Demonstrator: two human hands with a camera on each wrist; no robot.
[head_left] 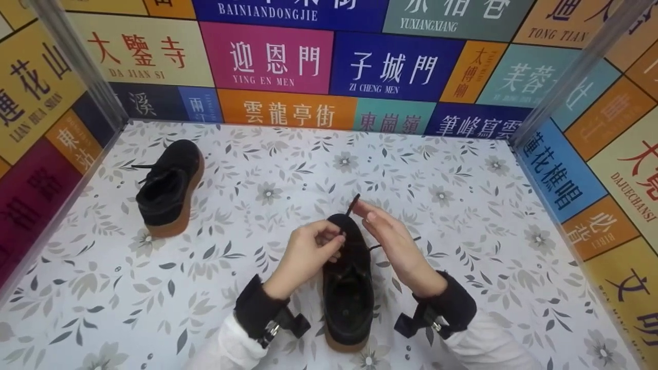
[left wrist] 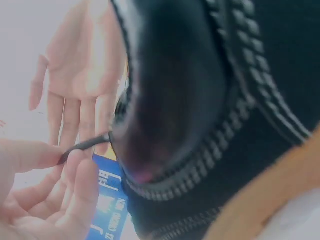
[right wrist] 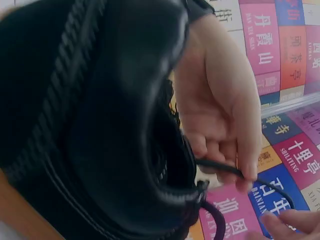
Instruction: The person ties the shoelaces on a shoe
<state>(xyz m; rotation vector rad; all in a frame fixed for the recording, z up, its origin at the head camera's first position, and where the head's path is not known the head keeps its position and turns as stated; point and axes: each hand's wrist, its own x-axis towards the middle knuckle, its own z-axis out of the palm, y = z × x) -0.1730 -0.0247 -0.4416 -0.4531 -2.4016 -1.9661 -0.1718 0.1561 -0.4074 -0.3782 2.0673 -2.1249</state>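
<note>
A black shoe (head_left: 360,262) with a brown sole stands upright, toe pointing away, between the hands. My left hand (head_left: 311,252) is over its left front side. In the left wrist view, the left thumb and fingers pinch a dark shoelace (left wrist: 87,145) that runs out from the shoe; the right wrist view shows the same pinch on the shoelace (right wrist: 225,166). My right hand (head_left: 396,241) is to the right of the toe, fingers extended, its fingertips right at the lace's free end. Another lace end (head_left: 379,246) sticks out on the shoe's right side.
A second black shoe (head_left: 172,190) stands farther back on the left, its lace trailing out to the left. Both are on a white floral-patterned surface (head_left: 267,226). Colourful panels with lettering (head_left: 267,61) rise at the back and both sides.
</note>
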